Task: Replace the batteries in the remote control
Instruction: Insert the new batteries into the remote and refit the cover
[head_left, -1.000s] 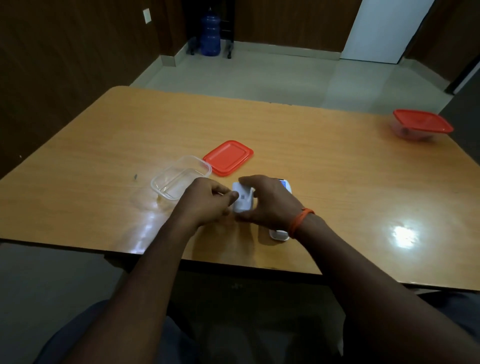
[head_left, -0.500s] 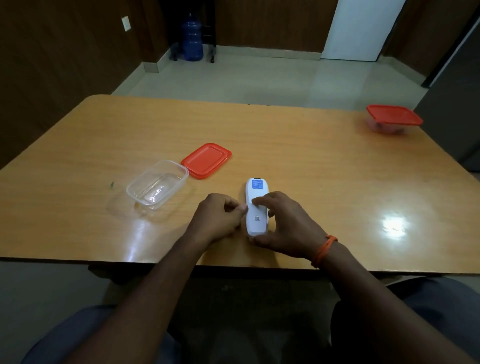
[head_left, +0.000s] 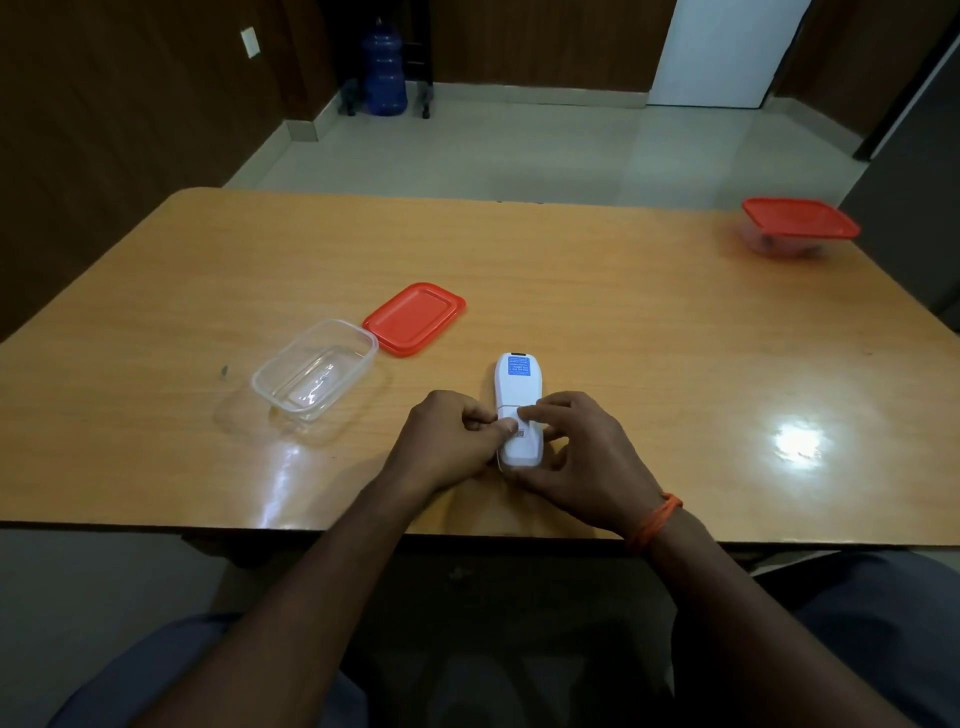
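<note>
- While the remote (head_left: 519, 395) lies face down on the table (head_left: 623, 322) straight ahead of you at 12 o'clock, both your hands meet at its near end.
- Your left hand (head_left: 447, 441) is curled tight. Its thumb and forefinger pinch the remote's left edge, with the thumb tip on the back cover.
- Your right hand (head_left: 587, 457) grasps the remote from the other side, with the forefinger laid across the cover and the thumb at the near end. An orange band (head_left: 655, 519) sits on that wrist.
- From the remote, a clear tub (head_left: 317, 374) stands open at 10 o'clock, and its red lid (head_left: 415, 318) lies flat at 11 o'clock, just beside the tub.
- Well apart at 2 o'clock, near the table's far corner, sits a closed box (head_left: 797, 223) with a red top.
</note>
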